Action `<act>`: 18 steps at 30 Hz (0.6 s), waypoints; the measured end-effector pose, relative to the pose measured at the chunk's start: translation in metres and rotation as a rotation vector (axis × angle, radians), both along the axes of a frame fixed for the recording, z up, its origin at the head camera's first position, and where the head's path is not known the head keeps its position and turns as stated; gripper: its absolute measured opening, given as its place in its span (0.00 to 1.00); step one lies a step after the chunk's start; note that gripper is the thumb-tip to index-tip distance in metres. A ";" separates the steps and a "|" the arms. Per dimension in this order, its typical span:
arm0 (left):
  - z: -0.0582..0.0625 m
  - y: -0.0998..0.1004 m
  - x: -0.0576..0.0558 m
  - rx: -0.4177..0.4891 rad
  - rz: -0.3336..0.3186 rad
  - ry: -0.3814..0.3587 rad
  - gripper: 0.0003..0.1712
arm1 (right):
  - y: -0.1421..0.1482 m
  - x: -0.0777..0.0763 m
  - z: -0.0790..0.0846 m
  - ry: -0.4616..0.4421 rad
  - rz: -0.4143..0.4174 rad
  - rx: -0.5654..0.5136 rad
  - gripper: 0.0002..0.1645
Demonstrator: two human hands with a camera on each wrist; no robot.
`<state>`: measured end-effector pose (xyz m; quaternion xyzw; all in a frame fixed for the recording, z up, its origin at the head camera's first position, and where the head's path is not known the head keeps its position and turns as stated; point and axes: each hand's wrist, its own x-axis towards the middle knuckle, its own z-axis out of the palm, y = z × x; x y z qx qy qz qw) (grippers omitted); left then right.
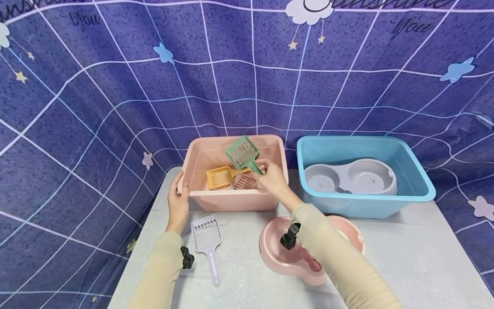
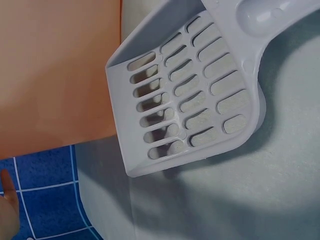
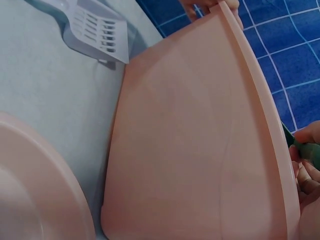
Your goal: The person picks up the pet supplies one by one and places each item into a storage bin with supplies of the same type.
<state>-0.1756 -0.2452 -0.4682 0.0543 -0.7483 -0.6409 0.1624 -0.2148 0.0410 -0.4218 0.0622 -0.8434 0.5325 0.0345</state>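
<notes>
My right hand [image 1: 271,175] grips the handle of a green litter scoop [image 1: 242,152], whose slotted head is raised over the pink litter box [image 1: 235,201]. Inside that box lie a yellow litter scoop [image 1: 219,178] and a brownish-pink scoop [image 1: 244,182]. At the box's front left corner, my left hand [image 1: 179,206] holds the rim, with fingers also showing over it in the right wrist view. A pale lavender litter scoop [image 1: 208,242] rests on the table just in front of the box; its slotted head [image 2: 187,90] fills the left wrist view.
To the right stands a blue litter box [image 1: 362,206] with a grey double bowl [image 1: 353,171] inside. A pink double bowl [image 1: 270,253] sits under my right forearm, holding a darker pink scoop [image 1: 313,264]. Blue patterned cloth [image 1: 231,86] hangs behind the table.
</notes>
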 end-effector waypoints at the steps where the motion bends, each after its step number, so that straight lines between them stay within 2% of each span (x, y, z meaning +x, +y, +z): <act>1: 0.004 0.002 0.002 -0.007 0.001 -0.001 0.28 | 0.000 0.000 0.000 0.001 0.001 0.005 0.23; 6: 0.012 0.006 0.007 -0.023 0.008 -0.009 0.28 | 0.001 -0.002 -0.002 -0.015 0.017 0.024 0.24; 10: 0.011 0.005 0.007 -0.022 0.016 -0.006 0.28 | 0.001 -0.002 -0.003 -0.016 0.022 0.029 0.24; 14: 0.007 0.004 0.004 -0.021 0.014 -0.003 0.28 | 0.001 -0.001 -0.003 -0.003 0.018 0.014 0.24; 18: -0.009 -0.002 -0.004 -0.009 0.022 0.005 0.28 | 0.001 -0.001 -0.004 0.017 0.023 -0.038 0.23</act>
